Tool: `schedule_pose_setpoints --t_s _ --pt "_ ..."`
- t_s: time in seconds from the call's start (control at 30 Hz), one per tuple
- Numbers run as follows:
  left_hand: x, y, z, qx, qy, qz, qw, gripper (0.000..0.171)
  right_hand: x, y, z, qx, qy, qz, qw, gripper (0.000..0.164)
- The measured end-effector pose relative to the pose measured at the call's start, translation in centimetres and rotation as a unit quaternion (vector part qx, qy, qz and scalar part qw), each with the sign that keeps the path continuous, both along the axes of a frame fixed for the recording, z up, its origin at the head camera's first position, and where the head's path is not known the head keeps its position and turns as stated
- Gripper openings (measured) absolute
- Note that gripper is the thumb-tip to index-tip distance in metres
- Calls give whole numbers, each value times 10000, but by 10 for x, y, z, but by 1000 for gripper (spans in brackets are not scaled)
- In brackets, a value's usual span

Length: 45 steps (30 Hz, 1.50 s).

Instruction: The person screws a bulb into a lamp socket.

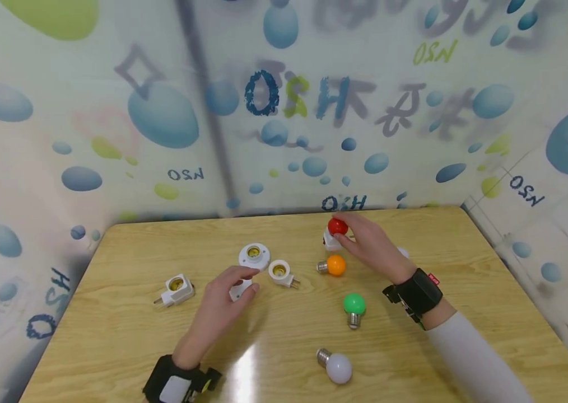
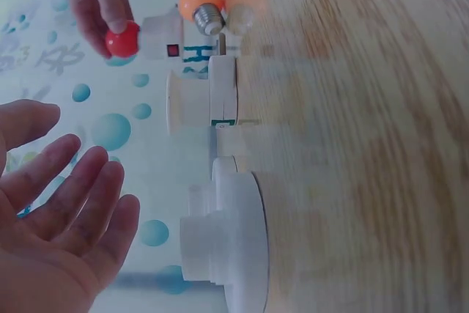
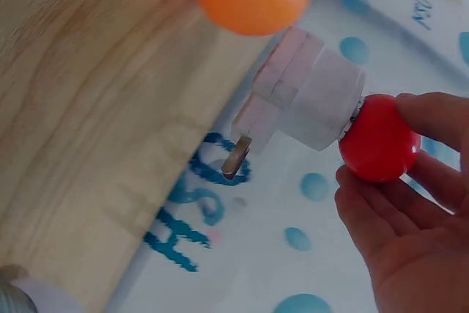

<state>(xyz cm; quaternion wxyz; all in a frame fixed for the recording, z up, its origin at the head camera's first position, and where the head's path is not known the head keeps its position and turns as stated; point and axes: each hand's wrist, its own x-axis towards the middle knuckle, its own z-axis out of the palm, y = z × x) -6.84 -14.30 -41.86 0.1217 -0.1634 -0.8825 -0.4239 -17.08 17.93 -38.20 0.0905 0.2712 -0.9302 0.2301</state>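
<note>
My right hand (image 1: 372, 243) pinches a red light bulb (image 3: 377, 141) between thumb and fingers. The bulb's threaded end sits in a white plug-in lamp socket (image 3: 322, 97), with a sliver of metal thread showing. A flat metal prong juts from that socket, and wall shows between it and the tabletop in the left wrist view. My left hand (image 1: 218, 302) holds nothing; its fingers are spread and loosely bent. It hovers over a white socket (image 1: 240, 291), partly hiding it. Just beyond are a round-based lamp socket (image 1: 262, 261) and a plug-in socket (image 1: 284, 279).
Another plug-in socket (image 1: 179, 295) lies at the left. On the right half of the wooden table (image 1: 284, 347) lie an orange bulb (image 1: 336, 265), a green bulb (image 1: 354, 304) and a white bulb (image 1: 339, 369). A white rounded thing (image 1: 403, 252) peeks out behind my right wrist. A patterned wall backs the table.
</note>
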Motion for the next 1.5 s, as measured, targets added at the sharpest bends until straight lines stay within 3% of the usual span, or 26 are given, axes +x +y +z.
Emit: schedule_pose_setpoints --t_s 0.13,0.37,0.93,1.23,1.5 --pt "-1 -1 1 -105 76 37 9999 25 -14 2 -11 46 -229 -185 9996 50" --pt "0 -2 1 -48 -69 97 9999 25 -25 6 -25 -21 -444 -367 9983 50" --pt "-1 -5 1 -99 -86 133 9998 24 -33 12 -33 12 -414 -241 9989 52" --pt "-2 -4 3 -171 90 166 9997 25 -11 6 -21 134 -78 -218 9996 53" --pt "-4 -9 3 -26 154 164 9997 30 20 -29 -11 228 43 323 9992 50"
